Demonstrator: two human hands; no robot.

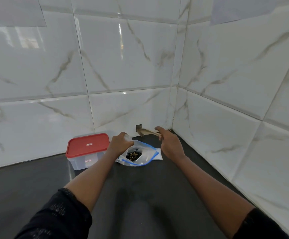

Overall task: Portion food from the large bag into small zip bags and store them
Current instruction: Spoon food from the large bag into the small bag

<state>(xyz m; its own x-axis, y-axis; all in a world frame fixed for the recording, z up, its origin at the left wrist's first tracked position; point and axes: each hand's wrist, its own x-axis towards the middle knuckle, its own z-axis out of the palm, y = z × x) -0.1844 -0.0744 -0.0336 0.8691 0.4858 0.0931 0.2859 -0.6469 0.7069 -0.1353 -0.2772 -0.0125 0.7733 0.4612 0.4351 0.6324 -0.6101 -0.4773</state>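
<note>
1. At the far left of the dark tabletop (140, 190), against the white marbled tile wall (123, 57), stands a clear plastic box (81, 161). Its red lid (88, 144) is on.
2. Just right of the box is the left hand (120, 144), reaching in from a black sleeve (57, 216). Its fingers are curled round a bunch of clear plastic at the top of the zip bag (147, 156), so it is grasping the bag by its upper edge.
3. The zip bag lies on the tabletop near the far corner, between the two hands. Its blue zip strip gapes open towards the near side. Dark and tan pieces of food (133, 155) sit in a heap inside it, below the left hand.
4. A flat piece of pale plastic (159, 155) sticks out from under the right side of the bag; what it is cannot be told.
5. On the wall beyond the bag there is a small square opening (138, 127), with a brown smear (146, 131) just right of it, too blurred to identify.
6. The right hand (168, 144) is raised above the tabletop to the right of the bag and apart from it. Its fingers point towards the far wall but are blurred, so I cannot tell whether it is released or grasping anything.
</note>
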